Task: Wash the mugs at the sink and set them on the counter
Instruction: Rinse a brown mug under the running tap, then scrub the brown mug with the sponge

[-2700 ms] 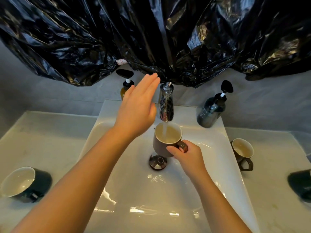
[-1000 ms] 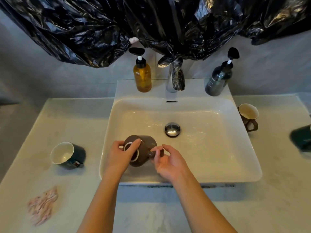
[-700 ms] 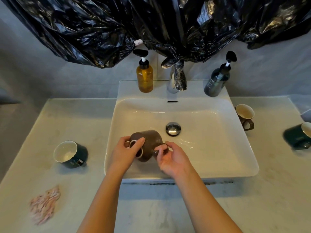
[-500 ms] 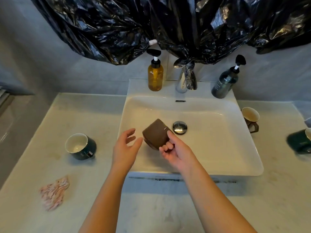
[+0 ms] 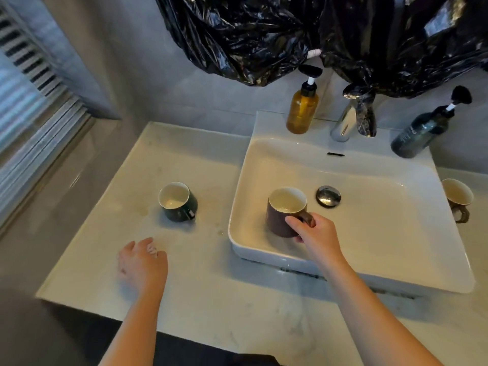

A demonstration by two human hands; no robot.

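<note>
My right hand (image 5: pixel 314 233) holds the brown mug (image 5: pixel 286 212) by its handle, upright inside the sink (image 5: pixel 369 281) — I guess so drips fall there. My left hand (image 5: pixel 142 262) hangs left of the sink, fingers loose.

right hand (image 5: pixel 317 233) grips brown mug (image 5: pixel 282 215) by handle, mug upright, in left part of sink (image 5: pixel 253 253) | left hand (image 5: pixel 144 262) loose, blurred, over counter (image 5: pixel 200 159) | green mug (image 5: pixel 179 204) on counter left of sink | tan mug (image 5: pixel 456 199) right of sink | amber bottle (image 5: pixel 302 109), dark bottle (image 5: pixel 422 133) flank tap (image 5: pixel 351 120)
</note>
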